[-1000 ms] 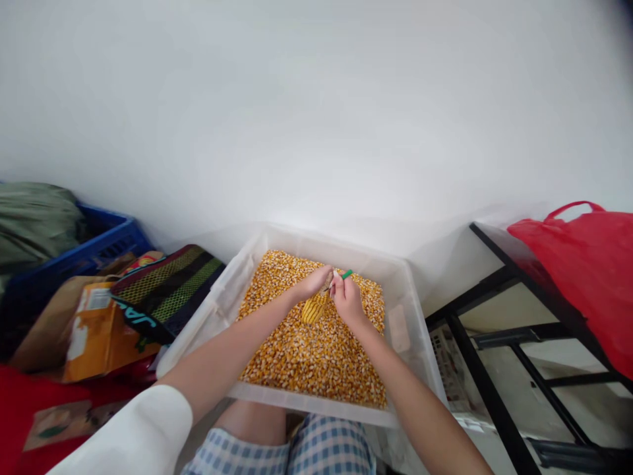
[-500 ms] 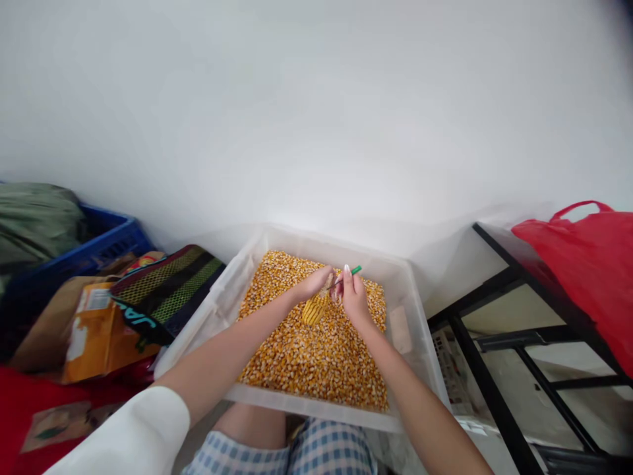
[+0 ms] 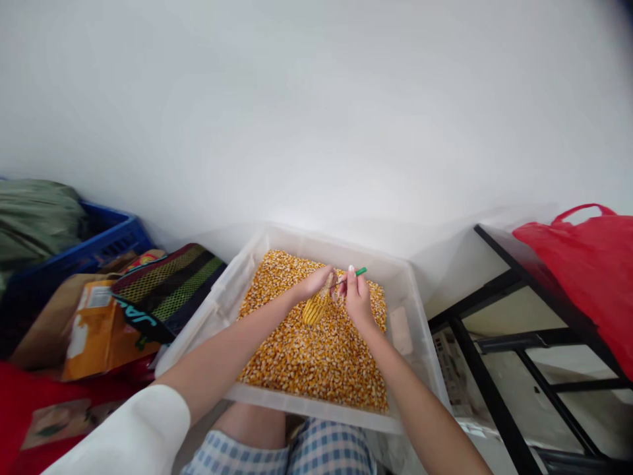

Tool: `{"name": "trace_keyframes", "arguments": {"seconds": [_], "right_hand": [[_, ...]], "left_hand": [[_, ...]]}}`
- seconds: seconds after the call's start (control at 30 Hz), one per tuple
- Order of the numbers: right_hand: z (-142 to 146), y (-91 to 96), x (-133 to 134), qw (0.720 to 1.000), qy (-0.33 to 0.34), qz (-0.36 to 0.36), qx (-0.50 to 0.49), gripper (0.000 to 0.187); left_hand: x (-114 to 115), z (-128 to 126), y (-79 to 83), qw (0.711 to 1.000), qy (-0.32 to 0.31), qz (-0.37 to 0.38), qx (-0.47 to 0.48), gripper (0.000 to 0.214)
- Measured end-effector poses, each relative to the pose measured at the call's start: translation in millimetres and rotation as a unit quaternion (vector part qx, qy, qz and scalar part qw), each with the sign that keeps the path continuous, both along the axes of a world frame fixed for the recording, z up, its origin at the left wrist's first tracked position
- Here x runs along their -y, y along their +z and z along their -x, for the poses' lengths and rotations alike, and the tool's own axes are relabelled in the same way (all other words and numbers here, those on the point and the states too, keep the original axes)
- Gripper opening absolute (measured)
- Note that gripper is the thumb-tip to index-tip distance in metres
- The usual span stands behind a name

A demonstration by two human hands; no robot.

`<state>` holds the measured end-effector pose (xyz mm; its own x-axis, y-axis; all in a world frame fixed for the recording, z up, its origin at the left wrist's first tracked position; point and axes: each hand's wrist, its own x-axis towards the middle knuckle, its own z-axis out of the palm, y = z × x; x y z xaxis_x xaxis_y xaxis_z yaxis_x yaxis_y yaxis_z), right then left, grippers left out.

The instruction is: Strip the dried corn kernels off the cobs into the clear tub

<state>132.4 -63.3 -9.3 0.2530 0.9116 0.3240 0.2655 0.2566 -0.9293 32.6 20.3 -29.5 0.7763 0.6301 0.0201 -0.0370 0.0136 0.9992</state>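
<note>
A clear plastic tub (image 3: 414,343) rests on my lap, filled with loose yellow corn kernels (image 3: 316,356). My left hand (image 3: 312,284) is closed round the top of a partly stripped corn cob (image 3: 314,309), which points down toward the kernels. My right hand (image 3: 357,295) is closed on a thin tool with a green handle (image 3: 360,271); its metal tip reaches the bare top of the cob beside my left fingers.
A blue crate (image 3: 74,254) with green cloth, an orange box (image 3: 96,330) and a mesh bag (image 3: 163,284) lie at the left. A black metal frame (image 3: 494,343) and a red bag (image 3: 588,264) stand at the right. A white wall is ahead.
My right hand has shifted slightly right and raised the green-handled tool a little; the cob and left hand stay almost still.
</note>
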Motion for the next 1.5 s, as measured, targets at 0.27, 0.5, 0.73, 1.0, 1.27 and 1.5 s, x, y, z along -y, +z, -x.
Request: {"name": "trace_keyframes", "arguments": {"seconds": [0.27, 0.5, 0.73, 1.0, 1.27, 1.5], "right_hand": [[-3, -6.6, -2, 0.999, 0.0, -0.021, 0.047, 0.037], [-3, -7.6, -3, 0.998, 0.002, -0.02, 0.052, 0.038], [2, -14.2, -3, 0.999, 0.022, -0.007, 0.033, 0.037], [-1, -15.5, -6, 0.998, 0.049, 0.029, 0.009, 0.041], [-2, -5.5, -5, 0.998, 0.018, 0.01, -0.053, 0.041], [0, -16.9, -5, 0.998, 0.035, 0.03, 0.049, 0.041]], "left_hand": [[4, 0, 8.7, 1.0, -0.015, 0.008, 0.006, 0.048], [5, 0, 10.5, 1.0, -0.006, 0.028, -0.005, 0.049], [5, -2, 4.8, 1.0, 0.005, 0.017, 0.017, 0.047], [8, -2, 10.4, 1.0, 0.005, 0.009, -0.002, 0.042], [5, -1, 10.8, 1.0, -0.029, 0.01, 0.006, 0.046], [9, 1, 16.3, 0.999, -0.002, 0.037, -0.021, 0.051]]}}
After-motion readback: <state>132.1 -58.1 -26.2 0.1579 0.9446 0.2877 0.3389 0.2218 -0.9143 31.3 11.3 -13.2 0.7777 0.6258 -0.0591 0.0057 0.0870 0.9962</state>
